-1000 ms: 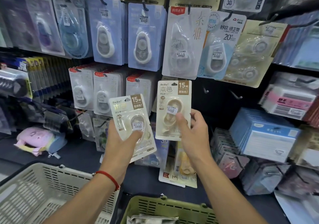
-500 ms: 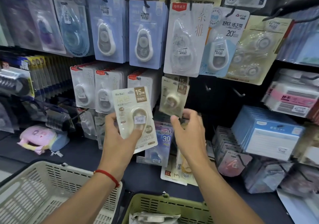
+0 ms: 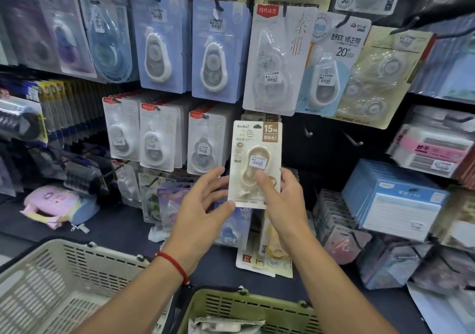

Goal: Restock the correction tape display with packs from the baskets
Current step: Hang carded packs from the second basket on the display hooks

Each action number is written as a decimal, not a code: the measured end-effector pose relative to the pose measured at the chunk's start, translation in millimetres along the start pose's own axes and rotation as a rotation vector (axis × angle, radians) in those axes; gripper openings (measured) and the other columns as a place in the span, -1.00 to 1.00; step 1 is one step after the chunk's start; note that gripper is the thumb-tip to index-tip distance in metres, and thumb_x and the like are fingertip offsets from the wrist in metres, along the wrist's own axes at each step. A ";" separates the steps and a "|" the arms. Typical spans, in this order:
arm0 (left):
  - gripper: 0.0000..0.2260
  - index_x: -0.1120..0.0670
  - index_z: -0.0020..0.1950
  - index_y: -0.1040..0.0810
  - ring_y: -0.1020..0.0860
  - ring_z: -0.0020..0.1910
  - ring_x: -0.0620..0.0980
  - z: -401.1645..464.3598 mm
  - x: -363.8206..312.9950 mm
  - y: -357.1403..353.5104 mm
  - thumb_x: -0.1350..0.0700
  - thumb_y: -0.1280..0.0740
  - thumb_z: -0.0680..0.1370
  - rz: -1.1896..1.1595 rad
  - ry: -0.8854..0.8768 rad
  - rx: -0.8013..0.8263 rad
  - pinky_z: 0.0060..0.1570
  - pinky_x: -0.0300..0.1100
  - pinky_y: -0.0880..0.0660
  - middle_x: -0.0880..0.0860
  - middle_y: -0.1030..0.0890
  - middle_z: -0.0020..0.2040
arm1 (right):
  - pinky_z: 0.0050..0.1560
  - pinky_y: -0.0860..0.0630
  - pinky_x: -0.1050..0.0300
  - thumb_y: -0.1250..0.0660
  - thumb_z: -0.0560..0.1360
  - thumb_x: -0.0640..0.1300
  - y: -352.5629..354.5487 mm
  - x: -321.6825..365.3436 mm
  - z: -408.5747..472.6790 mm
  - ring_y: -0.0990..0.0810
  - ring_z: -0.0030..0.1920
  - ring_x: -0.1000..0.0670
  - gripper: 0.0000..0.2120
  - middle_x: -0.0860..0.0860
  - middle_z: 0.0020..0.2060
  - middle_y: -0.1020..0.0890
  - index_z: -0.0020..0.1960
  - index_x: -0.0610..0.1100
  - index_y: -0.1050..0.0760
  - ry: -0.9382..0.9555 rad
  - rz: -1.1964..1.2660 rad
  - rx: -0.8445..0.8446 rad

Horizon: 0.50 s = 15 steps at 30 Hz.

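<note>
I hold a beige "15M" correction tape pack (image 3: 253, 141) upright in front of the display's middle row. My right hand (image 3: 285, 205) grips its lower right part, thumb on the blister. My left hand (image 3: 203, 205) has its thumb on the lower left corner and its fingers spread along the left edge. The top of another beige pack (image 3: 253, 116) shows just behind it, on the display. Below, the green basket (image 3: 246, 297) holds wrapped packs (image 3: 221, 326). The beige basket (image 3: 77, 256) sits at the lower left.
Rows of hanging correction tape packs (image 3: 213, 51) fill the board. Two bare pegs (image 3: 308, 133) (image 3: 354, 142) stick out to the right of my pack. Loose packs (image 3: 264, 256) lean on the dark shelf below. Blue boxes (image 3: 393, 200) are stacked at the right, and a pink pouch (image 3: 51, 202) lies at the left.
My right hand let go of the pack it put on the display and came down onto the pack from my left hand. That pack moved right and up, in front of the hung one.
</note>
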<state>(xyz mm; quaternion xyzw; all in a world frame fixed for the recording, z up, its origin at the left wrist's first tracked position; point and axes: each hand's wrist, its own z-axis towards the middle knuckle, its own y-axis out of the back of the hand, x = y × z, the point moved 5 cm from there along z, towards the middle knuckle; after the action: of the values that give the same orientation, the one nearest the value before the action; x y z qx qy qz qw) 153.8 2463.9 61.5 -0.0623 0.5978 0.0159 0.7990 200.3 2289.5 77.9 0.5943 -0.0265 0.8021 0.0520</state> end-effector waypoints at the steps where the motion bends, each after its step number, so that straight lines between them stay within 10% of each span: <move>1: -0.41 -0.02 0.50 -0.47 -0.65 0.25 -0.12 -0.2 -1.1 -0.8 0.44 -0.41 0.57 0.000 -0.008 0.001 0.16 -0.31 -0.58 -0.11 -0.68 0.28 | 0.13 -0.68 -0.04 -0.47 0.59 0.09 0.5 1.4 0.7 -0.75 0.06 0.08 -0.76 0.12 0.05 -0.76 0.20 0.04 -0.60 0.003 0.018 -0.004; 10: -0.38 -0.17 0.41 -0.50 -0.58 0.33 -0.20 1.2 -7.1 -1.7 0.46 -0.39 0.55 -0.003 -0.086 0.017 0.26 -0.32 -0.54 -0.25 -0.64 0.32 | 0.00 -0.68 0.04 -0.48 0.57 0.12 -1.4 18.4 -4.7 -0.76 -0.01 0.07 -0.79 0.09 -0.03 -0.77 0.10 0.01 -0.64 0.073 0.046 -0.090; 15: -0.42 -0.19 0.49 -0.42 -0.46 0.41 -0.30 10.7 5.5 -1.4 0.33 -0.38 0.59 0.308 -0.094 0.006 0.46 -0.15 -0.44 -0.22 -0.51 0.45 | 0.18 -0.50 0.11 -0.34 0.61 0.23 5.1 6.9 -0.2 -0.54 0.33 0.03 -0.48 0.08 0.31 -0.57 0.47 0.01 -0.41 0.073 -0.617 -0.067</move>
<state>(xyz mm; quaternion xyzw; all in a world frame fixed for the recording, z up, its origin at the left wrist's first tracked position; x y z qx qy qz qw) 165.7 2463.4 59.4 0.0335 0.5624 0.1395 0.8143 197.5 2284.9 84.6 0.5432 0.1306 0.7680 0.3132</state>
